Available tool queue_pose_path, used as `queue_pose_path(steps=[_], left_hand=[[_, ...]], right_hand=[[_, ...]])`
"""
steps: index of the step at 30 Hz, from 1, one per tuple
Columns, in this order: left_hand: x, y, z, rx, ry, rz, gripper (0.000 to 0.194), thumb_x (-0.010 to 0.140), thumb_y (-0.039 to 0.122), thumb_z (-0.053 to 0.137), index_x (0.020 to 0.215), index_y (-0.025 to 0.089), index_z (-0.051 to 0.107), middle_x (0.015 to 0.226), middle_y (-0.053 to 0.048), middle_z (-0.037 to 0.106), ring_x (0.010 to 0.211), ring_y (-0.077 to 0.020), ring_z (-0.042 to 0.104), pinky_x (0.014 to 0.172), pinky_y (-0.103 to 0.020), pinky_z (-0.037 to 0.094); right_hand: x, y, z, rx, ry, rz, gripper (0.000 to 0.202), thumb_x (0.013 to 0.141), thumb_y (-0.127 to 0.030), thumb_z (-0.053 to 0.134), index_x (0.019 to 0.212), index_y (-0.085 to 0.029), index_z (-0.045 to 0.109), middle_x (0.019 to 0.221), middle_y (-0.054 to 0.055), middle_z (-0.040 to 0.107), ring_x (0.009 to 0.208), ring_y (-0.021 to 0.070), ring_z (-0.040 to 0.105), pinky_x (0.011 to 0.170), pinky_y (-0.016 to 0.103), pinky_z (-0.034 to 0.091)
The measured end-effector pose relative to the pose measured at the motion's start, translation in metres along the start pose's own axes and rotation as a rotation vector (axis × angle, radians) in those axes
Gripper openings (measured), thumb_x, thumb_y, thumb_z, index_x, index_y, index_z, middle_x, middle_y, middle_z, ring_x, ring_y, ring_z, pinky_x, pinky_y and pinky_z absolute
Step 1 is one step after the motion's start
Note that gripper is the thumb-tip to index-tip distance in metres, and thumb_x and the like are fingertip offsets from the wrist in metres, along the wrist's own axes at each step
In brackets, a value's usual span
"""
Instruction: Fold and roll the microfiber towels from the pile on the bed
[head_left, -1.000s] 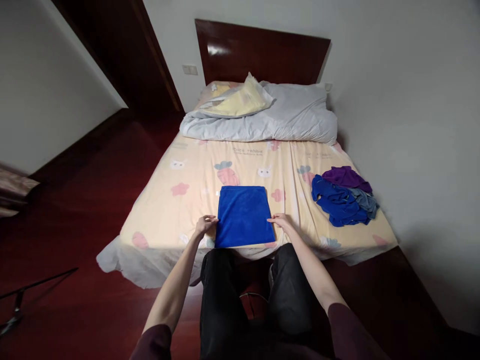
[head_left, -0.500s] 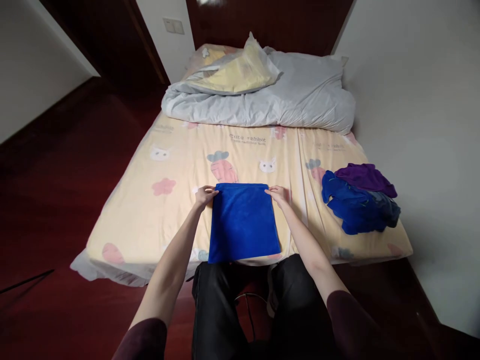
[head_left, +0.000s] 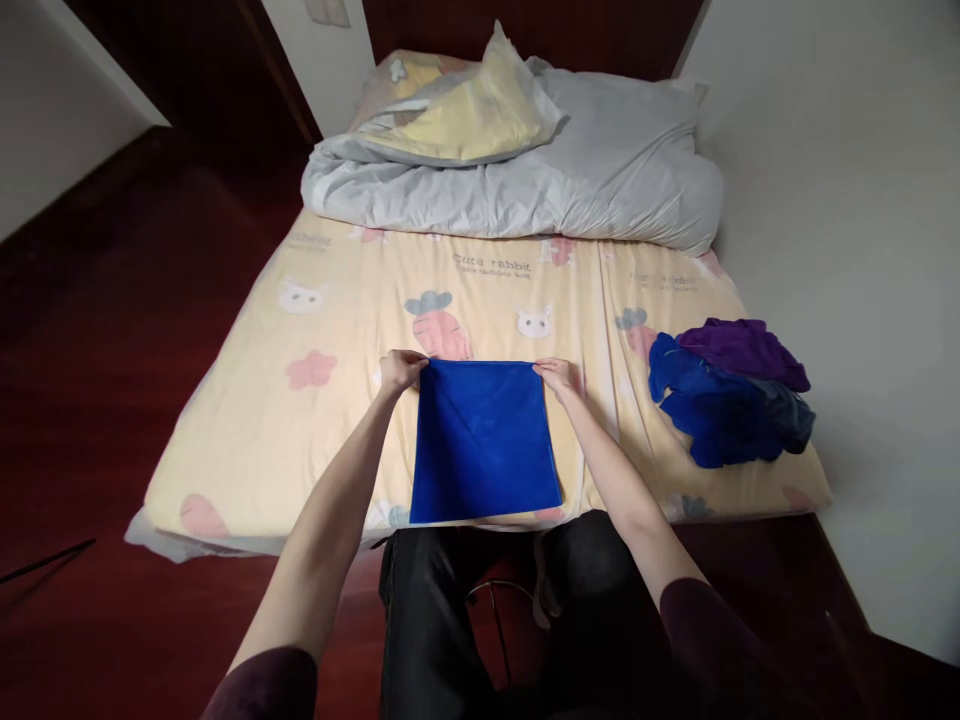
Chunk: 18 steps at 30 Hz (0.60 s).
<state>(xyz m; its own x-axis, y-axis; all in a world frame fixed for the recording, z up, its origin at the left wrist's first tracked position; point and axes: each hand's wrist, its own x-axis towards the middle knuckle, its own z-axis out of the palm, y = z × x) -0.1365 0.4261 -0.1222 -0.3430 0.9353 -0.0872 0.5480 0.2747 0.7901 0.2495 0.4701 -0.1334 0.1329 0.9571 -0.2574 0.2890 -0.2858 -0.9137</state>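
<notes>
A blue cloth [head_left: 484, 440], roughly square, lies spread at the near edge of the bed [head_left: 247, 420]. Its far left corner is pinched in my left hand [head_left: 402, 371], and my right hand [head_left: 553, 376] grips the far right corner. Both hands are closed on the cloth, and its far edge runs straight between them. The near edge of the cloth is beside my knees. To the right on the bed, a crumpled pile of blue cloths [head_left: 712, 415] has a purple cloth [head_left: 742, 350] on top at its far side.
A grey quilt [head_left: 615, 170] is bunched across the far end of the bed, with a yellow pillow [head_left: 480, 120] on it. A white wall [head_left: 847, 300] stands on the right. Dark red floor [head_left: 120, 350] shows on the left.
The view has tipped downward slightly. My hands now grip right at the far corners of the blue cloth, and its far edge has lost the folded strip seen before.
</notes>
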Motion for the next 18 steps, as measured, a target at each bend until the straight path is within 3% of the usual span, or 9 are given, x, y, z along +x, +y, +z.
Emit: queue_pose_path(steps=[7, 10, 14, 18], left_hand=[[0.003, 0.001, 0.009, 0.014, -0.01, -0.018, 0.017, 0.077, 0.03, 0.079, 0.088, 0.016, 0.08, 0.089, -0.009, 0.081, 0.092, -0.0265, 0.076, 0.099, -0.037, 0.056], [0.0, 0.001, 0.011, 0.045, -0.031, 0.013, 0.015, 0.075, 0.024, 0.08, 0.088, 0.018, 0.078, 0.094, -0.009, 0.081, 0.091, -0.0256, 0.076, 0.098, -0.036, 0.056], [0.005, -0.001, 0.008, 0.179, -0.149, 0.058, 0.012, 0.069, 0.023, 0.083, 0.077, 0.021, 0.075, 0.077, -0.004, 0.075, 0.086, -0.0254, 0.073, 0.092, -0.034, 0.056], [0.015, 0.0, 0.004, 0.23, -0.207, 0.054, 0.017, 0.068, 0.028, 0.085, 0.066, 0.022, 0.069, 0.063, -0.002, 0.064, 0.083, -0.0264, 0.071, 0.09, -0.034, 0.055]], right_hand=[[0.012, 0.002, 0.004, -0.088, 0.045, -0.025, 0.006, 0.076, -0.015, 0.079, 0.08, -0.019, 0.075, 0.085, 0.006, 0.081, 0.091, 0.0245, 0.079, 0.088, 0.036, 0.064], [0.013, -0.001, 0.006, -0.226, 0.021, -0.087, 0.007, 0.079, -0.014, 0.08, 0.08, -0.02, 0.076, 0.088, 0.005, 0.08, 0.095, 0.0247, 0.078, 0.092, 0.036, 0.061], [0.013, -0.007, 0.005, -0.456, -0.051, -0.098, 0.016, 0.078, -0.018, 0.087, 0.09, -0.021, 0.077, 0.095, 0.006, 0.079, 0.096, 0.0243, 0.075, 0.092, 0.035, 0.058], [0.018, -0.012, -0.002, -0.52, -0.125, -0.142, 0.019, 0.082, -0.027, 0.089, 0.095, -0.022, 0.076, 0.091, 0.005, 0.075, 0.095, 0.0243, 0.071, 0.091, 0.035, 0.055]])
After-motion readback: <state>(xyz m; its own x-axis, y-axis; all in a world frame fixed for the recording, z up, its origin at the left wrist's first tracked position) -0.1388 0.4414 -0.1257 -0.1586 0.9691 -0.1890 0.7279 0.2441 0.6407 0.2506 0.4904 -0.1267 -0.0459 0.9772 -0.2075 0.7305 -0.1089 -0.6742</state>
